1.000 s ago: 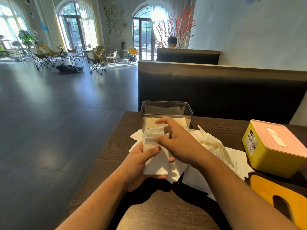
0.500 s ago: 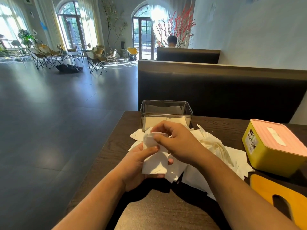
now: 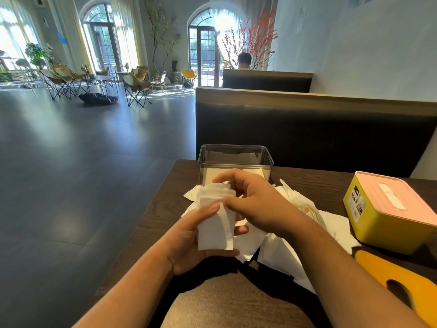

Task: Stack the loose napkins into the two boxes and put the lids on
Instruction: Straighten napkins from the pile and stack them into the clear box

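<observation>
1. The left hand point(image 3: 189, 235) holds a stack point(image 3: 214, 230) of folded white napkins upright over the table point(image 3: 156, 223), just in front of the clear box point(image 3: 236, 159).
2. Its thumb lies across the front of the stack, and its fingers curl round from behind, their tips showing at the stack's right and lower edges.
3. The right hand point(image 3: 255, 202) meets the stack from the right. Its fingers curl over the fanned top edges, and its thumb presses the front sheet just beside the left thumb.
4. Both hands are thus closed on the stack, and neither holds anything else.
5. The clear box stands at the table's far edge with no lid on it. A flat layer of napkins lies in its bottom.
6. Loose napkins point(image 3: 335, 223) lie in an untidy heap on the table, under and to the right of the hands, reaching up to the clear box.
7. The yellow box point(image 3: 378, 223) stands at the right, just beside the heap, with a pink lid point(image 3: 413, 204) on it. The lid has a slot along its top.
8. A yellow lid point(image 3: 383, 271) with an oval slot lies flat on the table in front of the yellow box, at the near right.
9. A dark bench point(image 3: 307, 129) backs the table.
</observation>
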Motion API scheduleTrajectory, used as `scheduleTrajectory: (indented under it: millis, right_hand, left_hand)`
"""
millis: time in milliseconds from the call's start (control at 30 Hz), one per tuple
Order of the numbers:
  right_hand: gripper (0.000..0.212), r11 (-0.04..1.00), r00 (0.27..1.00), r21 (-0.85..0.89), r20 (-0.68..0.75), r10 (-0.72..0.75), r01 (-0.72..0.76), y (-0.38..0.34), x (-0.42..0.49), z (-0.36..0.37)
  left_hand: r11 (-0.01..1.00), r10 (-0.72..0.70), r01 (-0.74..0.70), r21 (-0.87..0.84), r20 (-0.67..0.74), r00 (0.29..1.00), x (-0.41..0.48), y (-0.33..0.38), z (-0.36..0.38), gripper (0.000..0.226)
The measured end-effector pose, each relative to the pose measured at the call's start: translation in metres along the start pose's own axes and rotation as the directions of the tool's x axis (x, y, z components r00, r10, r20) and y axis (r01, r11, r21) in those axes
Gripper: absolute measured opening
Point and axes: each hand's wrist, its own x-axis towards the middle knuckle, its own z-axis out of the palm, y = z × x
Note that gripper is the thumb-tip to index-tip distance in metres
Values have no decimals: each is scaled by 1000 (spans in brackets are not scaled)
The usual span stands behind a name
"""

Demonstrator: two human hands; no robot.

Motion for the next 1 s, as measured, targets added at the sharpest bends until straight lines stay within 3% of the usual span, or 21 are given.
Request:
scheduleTrajectory:
  millis: [100,200,333,467,600,833,900,1000]
  right_hand:
    - [34,990,996,122,66,56,-63,-4,-1,-1]
    - [33,997,996,43,69,57,-60,-6,-2,3]
    - [36,991,993,118,99,57,-68,-6,-2,0]
    - [37,993,992,99,116,45,-57,-5,-3,1]
    - [36,997,984,15,158,78,-82,-7,-5,6]
    - [38,991,975,54,193,112,-125,-11,-7,4]
    - [35,995,978,9,185,100,-104,-13,-8,7]
    - [37,984,997,-178,69,25,-13,-9,-5,16]
  left_hand:
    - [999,1,3,-48,79,997,-1,2,-2,78]
    - [995,-13,33,-97,195,981,-4,2,-3,75]
    - [987,-37,81,-140,290,956,-7,4,-9,74]
    - [990,-30,66,-121,282,959,-6,3,-12,82]
    - [997,-1,16,-72,214,977,-7,4,-8,74]
    - [998,8,6,-61,217,976,-9,2,-5,72]
    - [999,10,2,-53,226,974,-7,-1,-3,70]
    - [997,24,-17,-69,110,994,-3,-6,2,69]
